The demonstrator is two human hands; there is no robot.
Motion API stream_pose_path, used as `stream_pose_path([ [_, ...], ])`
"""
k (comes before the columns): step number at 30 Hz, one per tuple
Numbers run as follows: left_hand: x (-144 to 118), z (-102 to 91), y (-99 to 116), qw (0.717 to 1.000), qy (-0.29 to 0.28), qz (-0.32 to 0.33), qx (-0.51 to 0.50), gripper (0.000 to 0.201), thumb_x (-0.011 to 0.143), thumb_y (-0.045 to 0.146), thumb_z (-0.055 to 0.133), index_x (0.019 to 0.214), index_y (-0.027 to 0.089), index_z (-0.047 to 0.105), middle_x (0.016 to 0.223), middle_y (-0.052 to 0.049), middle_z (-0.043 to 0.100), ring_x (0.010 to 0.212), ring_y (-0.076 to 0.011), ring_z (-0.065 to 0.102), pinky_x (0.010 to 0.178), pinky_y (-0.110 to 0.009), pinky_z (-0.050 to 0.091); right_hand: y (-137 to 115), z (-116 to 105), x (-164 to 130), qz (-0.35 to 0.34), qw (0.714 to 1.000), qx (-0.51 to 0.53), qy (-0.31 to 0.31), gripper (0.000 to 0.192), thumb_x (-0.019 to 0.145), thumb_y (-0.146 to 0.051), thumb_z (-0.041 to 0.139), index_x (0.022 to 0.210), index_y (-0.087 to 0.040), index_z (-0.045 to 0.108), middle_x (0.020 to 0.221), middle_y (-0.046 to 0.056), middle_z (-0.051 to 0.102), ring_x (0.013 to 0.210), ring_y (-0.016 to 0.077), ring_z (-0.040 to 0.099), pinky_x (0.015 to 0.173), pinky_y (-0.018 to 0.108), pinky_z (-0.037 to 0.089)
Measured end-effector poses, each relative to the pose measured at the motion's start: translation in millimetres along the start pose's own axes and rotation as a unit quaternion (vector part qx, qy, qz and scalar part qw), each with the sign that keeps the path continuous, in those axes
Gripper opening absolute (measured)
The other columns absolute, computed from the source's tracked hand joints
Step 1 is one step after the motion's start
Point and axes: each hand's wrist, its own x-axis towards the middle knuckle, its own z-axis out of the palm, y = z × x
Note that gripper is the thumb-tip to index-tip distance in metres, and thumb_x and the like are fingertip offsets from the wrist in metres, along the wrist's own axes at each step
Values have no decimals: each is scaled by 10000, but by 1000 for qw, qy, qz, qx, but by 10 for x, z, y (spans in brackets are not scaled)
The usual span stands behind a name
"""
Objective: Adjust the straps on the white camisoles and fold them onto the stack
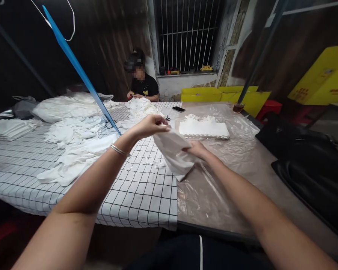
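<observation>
Your left hand (150, 125) pinches the white cloth piece (174, 152) at its top; your right hand (195, 150) grips its side, above the worktop (146, 195). Loose white pieces (76, 157) lie left, a folded stack (204, 129) just beyond. A blue pole (81, 73) slants across; another person (142, 84) sits opposite.

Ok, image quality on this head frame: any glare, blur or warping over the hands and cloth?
Head view: wide-angle warp bends the blue pole; plastic sheet shows mild glare; left hand, right hand and white cloth are sharp enough; room edges fall dark.
</observation>
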Motion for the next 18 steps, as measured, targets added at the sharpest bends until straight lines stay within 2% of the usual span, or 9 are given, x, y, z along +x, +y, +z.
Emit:
stream_pose_path([
  [3, -49, -186, 67, 975, -4, -10, 220, 100, 592, 195, 744, 636, 175, 657, 582, 17, 566, 587, -113, 500, 570, -225, 385, 92, -421, -138, 38, 997, -55, 38, 102, 605, -134, 718, 655, -166, 635, 659, -23, 630, 642, 124, 552, 579, 204, 397],
  [5, -54, -248, 89, 956, 34, -20, 291, 99, 612, 193, 712, 575, 178, 621, 545, 14, 545, 582, -124, 495, 580, -238, 384, 90, -708, -216, 58, 994, -69, 59, 167, 568, -58, 711, 610, -166, 590, 580, -31, 585, 559, 103, 515, 519, 195, 372],
  [7, -38, -276, 120, 950, 88, -32, 299, 93, 641, 191, 682, 583, 173, 612, 557, 4, 552, 599, -139, 510, 594, -250, 389, 43, -983, -281, 75, 994, -53, 65, 227, 558, -25, 719, 600, -171, 550, 524, -34, 557, 490, 94, 501, 471, 193, 367],
  [11, 55, -269, 204, 953, 175, -44, 244, 47, 666, 140, 635, 628, 155, 612, 586, -1, 562, 624, -159, 536, 593, -251, 396, -67, -1469, -391, 103, 991, 57, 56, 302, 525, -62, 819, 578, -160, 538, 472, -24, 553, 443, 106, 550, 413, 182, 414],
  [13, 165, -238, 249, 954, 173, -49, 241, 51, 669, 120, 635, 639, 152, 611, 583, 6, 556, 621, -157, 534, 595, -248, 399, -87, -1671, -418, 110, 988, 88, 66, 309, 491, -77, 853, 573, -143, 563, 473, -19, 567, 436, 102, 560, 400, 172, 432],
  [15, 339, -193, 308, 955, 143, -57, 255, 78, 657, 91, 655, 634, 149, 609, 570, 16, 545, 610, -143, 517, 613, -249, 406, -90, -1856, -404, 123, 984, 88, 90, 304, 484, -90, 868, 579, -126, 582, 465, -17, 570, 418, 93, 551, 385, 162, 428],
  [18, 696, -125, 443, 955, 119, -62, 263, 116, 635, 35, 658, 630, 139, 608, 535, 25, 513, 592, -128, 493, 638, -258, 422, -117, -2150, -301, 108, 974, 87, 178, 299, 519, -117, 870, 569, -100, 576, 446, -9, 549, 408, 78, 532, 393, 159, 420],
])
